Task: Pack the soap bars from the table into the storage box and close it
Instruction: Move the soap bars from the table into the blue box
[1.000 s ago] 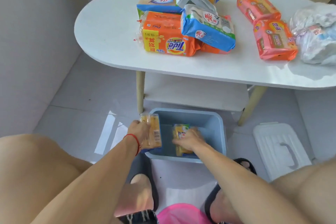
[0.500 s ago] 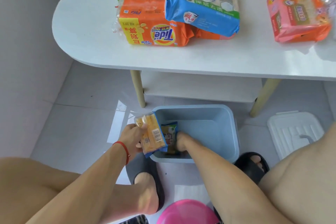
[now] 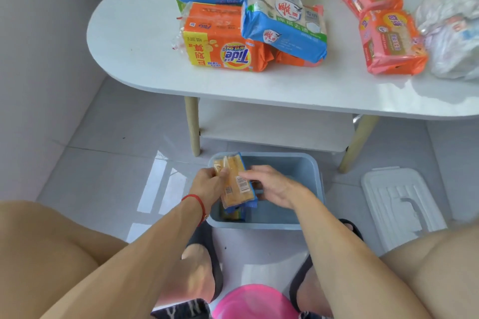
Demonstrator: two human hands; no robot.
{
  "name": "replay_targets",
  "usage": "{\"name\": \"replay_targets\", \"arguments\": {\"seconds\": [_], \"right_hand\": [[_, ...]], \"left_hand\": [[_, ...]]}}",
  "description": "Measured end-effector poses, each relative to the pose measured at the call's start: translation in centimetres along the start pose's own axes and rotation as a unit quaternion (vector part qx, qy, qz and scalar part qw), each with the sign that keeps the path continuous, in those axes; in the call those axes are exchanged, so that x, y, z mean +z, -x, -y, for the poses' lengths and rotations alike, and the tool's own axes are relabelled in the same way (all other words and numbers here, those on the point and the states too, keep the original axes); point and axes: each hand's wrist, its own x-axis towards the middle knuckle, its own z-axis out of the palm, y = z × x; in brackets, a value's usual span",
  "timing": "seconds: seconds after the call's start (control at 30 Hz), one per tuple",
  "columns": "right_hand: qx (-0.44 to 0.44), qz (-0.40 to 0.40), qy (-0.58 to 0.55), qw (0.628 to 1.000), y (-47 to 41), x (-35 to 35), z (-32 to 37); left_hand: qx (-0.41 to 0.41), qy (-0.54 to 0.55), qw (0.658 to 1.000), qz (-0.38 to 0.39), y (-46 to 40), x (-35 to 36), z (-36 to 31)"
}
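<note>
Beyond the hands, soap packs (image 3: 225, 39) are piled on the table (image 3: 134, 41). Below the hands the blue box (image 3: 293, 166) is set on the floor, its lid (image 3: 399, 204) lying off to the right. A soap bar (image 3: 237, 184) is gripped over the box by the left hand (image 3: 207, 186); it is touched by the spread fingers of the right hand (image 3: 274, 186). Another bar (image 3: 234, 213) is seen inside, beneath.
</note>
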Motion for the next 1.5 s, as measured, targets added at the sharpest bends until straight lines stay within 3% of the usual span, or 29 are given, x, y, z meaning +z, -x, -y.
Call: {"name": "replay_targets", "arguments": {"seconds": [0.07, 0.17, 0.23, 0.33, 0.47, 0.57, 0.7, 0.83, 0.93, 1.03, 1.17, 1.23, 1.3, 1.37, 1.43, 1.5], "right_hand": [[-0.011, -0.025, 0.042, 0.999, 0.8, -0.9, -0.9], [0.007, -0.126, 0.065, 0.990, 0.8, -3.2, -2.3], [0.030, -0.189, 0.146, 0.971, 0.5, -4.8, -3.6], [0.095, -0.248, 0.247, 0.932, -0.7, -5.6, -5.9], [0.118, -0.258, 0.261, 0.923, -2.9, -4.2, -7.8], [0.119, -0.225, 0.341, 0.905, -4.1, -3.1, -7.3], [0.132, -0.213, 0.462, 0.851, -4.9, -2.0, -7.2], [0.134, -0.194, 0.461, 0.856, -3.7, -1.7, -6.7], [0.082, -0.213, 0.490, 0.841, -1.4, -0.8, -3.7], [0.012, -0.207, 0.489, 0.847, 2.2, 0.7, 1.2], [-0.100, -0.214, 0.484, 0.843, 10.0, 1.8, 9.5], [-0.225, -0.320, 0.458, 0.798, 14.4, 2.0, 12.8], [-0.373, -0.466, 0.402, 0.694, 18.2, 1.5, 15.3], [-0.428, -0.578, 0.360, 0.594, 20.5, -0.1, 17.2], [-0.366, -0.620, 0.425, 0.548, 20.6, -2.4, 18.2], [-0.217, -0.604, 0.555, 0.529, 19.5, -3.9, 18.0]], "left_hand": [[0.027, -0.079, 0.997, 0.001, 0.1, 0.5, 0.1], [0.116, -0.347, 0.922, -0.125, -0.5, -0.7, 0.3], [0.075, -0.394, 0.905, -0.145, -0.9, -1.6, 1.0], [0.000, -0.329, 0.940, -0.090, -1.8, -1.6, 2.7], [-0.027, -0.247, 0.964, -0.097, -2.6, -1.1, 3.4], [-0.042, -0.241, 0.964, -0.102, -2.5, -1.0, 2.9], [-0.044, -0.255, 0.961, -0.100, -2.3, -0.9, 2.7], [-0.046, -0.258, 0.960, -0.098, -2.4, -1.1, 2.4], [-0.049, -0.272, 0.955, -0.105, -1.9, -0.9, 2.3], [0.063, -0.387, 0.904, -0.172, -0.2, 0.1, 1.5], [0.403, -0.276, 0.852, -0.191, 3.6, 2.5, -2.9], [0.500, -0.214, 0.820, -0.177, 6.3, 3.4, -6.0], [0.553, -0.158, 0.801, -0.165, 8.5, 3.8, -8.4], [0.571, -0.128, 0.795, -0.160, 9.7, 3.8, -9.7], [0.566, -0.109, 0.802, -0.157, 9.8, 3.7, -10.3], [0.545, -0.093, 0.821, -0.143, 9.5, 3.7, -10.4]]}}
